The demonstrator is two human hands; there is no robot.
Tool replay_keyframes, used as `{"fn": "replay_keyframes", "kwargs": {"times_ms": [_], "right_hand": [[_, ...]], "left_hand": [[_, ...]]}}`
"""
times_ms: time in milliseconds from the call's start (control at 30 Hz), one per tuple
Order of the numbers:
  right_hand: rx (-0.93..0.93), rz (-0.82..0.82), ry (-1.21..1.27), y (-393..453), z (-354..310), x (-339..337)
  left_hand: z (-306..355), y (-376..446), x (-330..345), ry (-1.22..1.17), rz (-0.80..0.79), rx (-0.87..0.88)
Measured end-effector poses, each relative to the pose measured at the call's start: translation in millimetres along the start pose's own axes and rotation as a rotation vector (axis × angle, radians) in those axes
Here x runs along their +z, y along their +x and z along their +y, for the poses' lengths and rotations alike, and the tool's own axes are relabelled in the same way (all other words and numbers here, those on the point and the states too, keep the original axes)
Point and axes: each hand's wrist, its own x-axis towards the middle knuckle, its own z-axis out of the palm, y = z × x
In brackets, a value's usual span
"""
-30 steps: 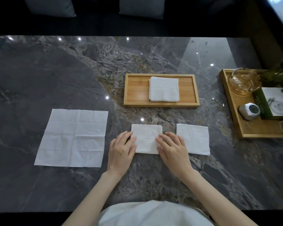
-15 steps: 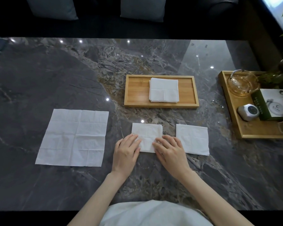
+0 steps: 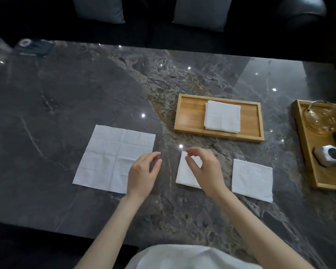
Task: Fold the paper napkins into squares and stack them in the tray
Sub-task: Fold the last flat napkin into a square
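Right hand (image 3: pixel 206 167) hovering unclenched over small white folded paper napkin (image 3: pixel 186 173), lining up pickup for bamboo tray (image 3: pixel 190 115); left hand (image 3: pixel 144 171) reaching empty toward large unfolded white napkin (image 3: pixel 113 158).

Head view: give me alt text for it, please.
Right hand hovers above a folded napkin, left hand beside an unfolded napkin. Another folded square lies to the right; a stack sits in the wooden tray.

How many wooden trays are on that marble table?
2. One wooden tray sits mid-table, holding a stack of folded napkins. The other tray, at the right edge, is partly cut off by the frame and holds a glass teapot.
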Motion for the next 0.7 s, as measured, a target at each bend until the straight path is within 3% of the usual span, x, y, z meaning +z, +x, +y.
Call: {"fn": "replay_keyframes", "kwargs": {"times_ms": [333,533,700], "right_hand": [[-0.011,-0.067,0.105,18.1,-33.9,11.0],[-0.023,-0.136,0.067,24.9,-42.7,31.4],[0.011,-0.069,0.029,37.7,-50.5,57.5]], "left_hand": [[-19.0,6.2,-40.1,0.004,0.141,-0.168],[-34.6,16.2,-59.0,0.026,0.191,-0.183],[-66.4,34.6,-76.3,0.033,0.156,-0.185]]}}
